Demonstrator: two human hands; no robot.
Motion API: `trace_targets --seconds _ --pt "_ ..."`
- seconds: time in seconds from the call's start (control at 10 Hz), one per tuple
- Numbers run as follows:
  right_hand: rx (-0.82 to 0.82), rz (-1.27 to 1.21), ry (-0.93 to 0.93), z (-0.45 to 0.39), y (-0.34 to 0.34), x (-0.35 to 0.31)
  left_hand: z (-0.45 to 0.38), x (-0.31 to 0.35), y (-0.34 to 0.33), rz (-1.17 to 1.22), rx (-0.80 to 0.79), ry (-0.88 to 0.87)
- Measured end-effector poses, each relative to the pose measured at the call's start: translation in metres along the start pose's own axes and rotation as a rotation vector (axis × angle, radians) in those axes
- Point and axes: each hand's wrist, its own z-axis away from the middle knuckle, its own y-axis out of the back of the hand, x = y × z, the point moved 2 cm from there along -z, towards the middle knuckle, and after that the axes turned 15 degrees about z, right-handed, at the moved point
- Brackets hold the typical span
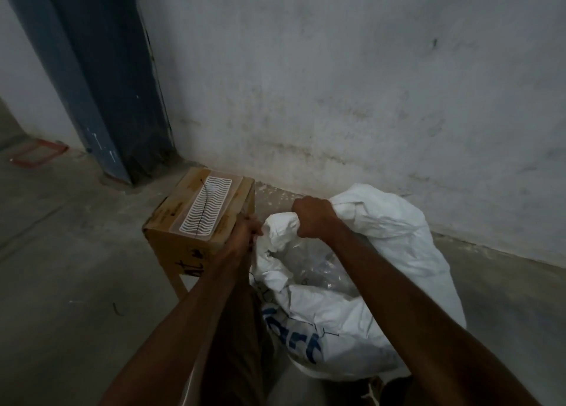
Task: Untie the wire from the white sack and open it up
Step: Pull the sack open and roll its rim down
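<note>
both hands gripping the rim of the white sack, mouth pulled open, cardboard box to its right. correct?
Not quite. In the head view the cardboard box stands to the left of the white sack, not the right. The left hand and right hand do grip the rim, mouth pulled open.

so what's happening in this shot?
A person is pulling open the mouth of a white sack on the concrete floor. The left hand grips the near-left rim and the right hand is fisted on the far rim, spreading it apart. The mouth is already open enough to show clear plastic inside. A cardboard box stands just left of the sack. No wire is visible on the sack.
</note>
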Motion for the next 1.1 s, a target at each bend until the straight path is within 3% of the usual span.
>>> trace_targets --seconds 0.1,0.2,0.3,0.4,0.5,0.6,0.7,0.8,0.9,1.0,1.1 --pt "-0.091 -0.108 -0.074 -0.006 0.001 0.008 0.005 0.004 -0.02 -0.832 -0.078 -0.306" --pt "-0.289 -0.18 -0.039 -0.012 0.008 0.008 0.015 -0.003 -0.047 -1.54 0.04 -0.539" --pt "-0.441 -0.179 0.013 -0.014 0.011 0.009 0.018 -0.007 -0.06 -1.541 0.084 -0.621" --pt "-0.368 -0.188 0.049 -0.014 0.003 0.012 0.008 0.003 -0.078 -1.341 0.022 -0.385" --pt "-0.079 0.064 0.099 0.0 -0.011 0.012 -0.018 0.01 -0.075 -1.214 0.102 -0.009" --pt "0.105 0.369 0.102 0.018 -0.022 0.009 -0.042 0.021 -0.059 -0.879 0.028 0.116" --pt "0.202 0.374 -0.038 0.02 -0.031 0.007 -0.052 0.013 -0.032 -0.73 -0.063 0.206" --pt "0.03 0.203 -0.114 0.01 -0.03 0.016 -0.062 0.009 -0.028 -1.016 -0.116 0.183" --pt "-0.128 -0.025 -0.112 -0.006 -0.022 0.027 -0.045 0.009 -0.043 -1.495 -0.029 -0.286" --pt "-0.37 -0.136 -0.047 -0.024 -0.01 0.038 -0.022 -0.015 -0.069 -1.681 -0.041 -0.703" --pt "-0.387 -0.174 -0.02 -0.027 -0.003 0.046 -0.031 -0.031 -0.076 -1.582 0.076 -0.613"
